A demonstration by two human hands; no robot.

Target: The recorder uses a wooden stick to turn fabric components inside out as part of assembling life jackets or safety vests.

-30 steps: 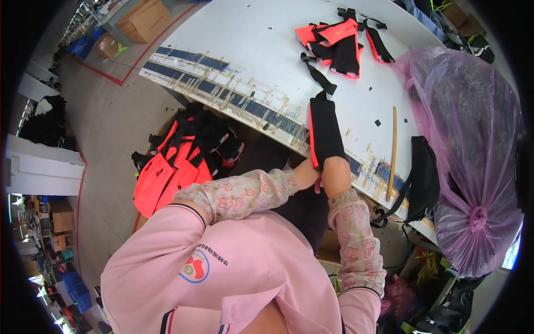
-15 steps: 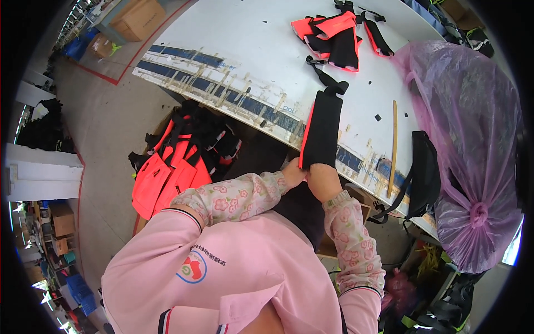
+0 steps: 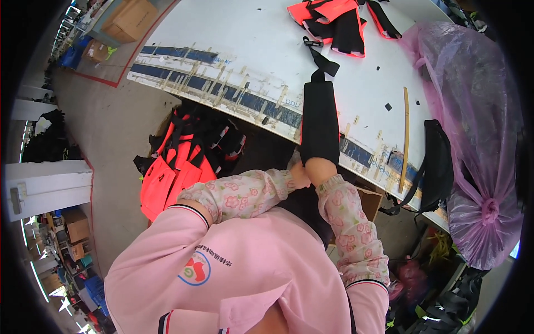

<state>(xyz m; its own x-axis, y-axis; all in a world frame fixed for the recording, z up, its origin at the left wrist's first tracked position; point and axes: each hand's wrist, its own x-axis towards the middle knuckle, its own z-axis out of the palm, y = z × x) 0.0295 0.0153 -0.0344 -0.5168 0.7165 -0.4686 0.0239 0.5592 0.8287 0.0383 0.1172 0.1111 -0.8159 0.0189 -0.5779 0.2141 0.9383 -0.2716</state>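
Note:
A black padded strap (image 3: 320, 119) with an orange-red edge lies across the table's near edge. From its far end runs a folded black webbing tail (image 3: 325, 67) with a buckle (image 3: 313, 42). My left hand (image 3: 299, 174) is closed at the strap's near left corner, its fingertips partly hidden. My right hand (image 3: 321, 168) grips the strap's near end, with the fingers out of sight beneath it. Farther up the table is a pile of orange and black strap pieces (image 3: 347, 30), and a similar single strap (image 3: 384, 21) lies to its right.
Right of the strap lie a wooden stick (image 3: 405, 139) and a black pouch (image 3: 436, 161) at the table edge. A large pink plastic bag (image 3: 478, 100) bulges at the right. Orange and black bags (image 3: 178, 172) fill a box below the table's front edge, at left.
The strap now lies straighter, its near end turned to the right and its black face covering most of the orange edge. Both hands stay at its near end. The whole view has shifted slightly.

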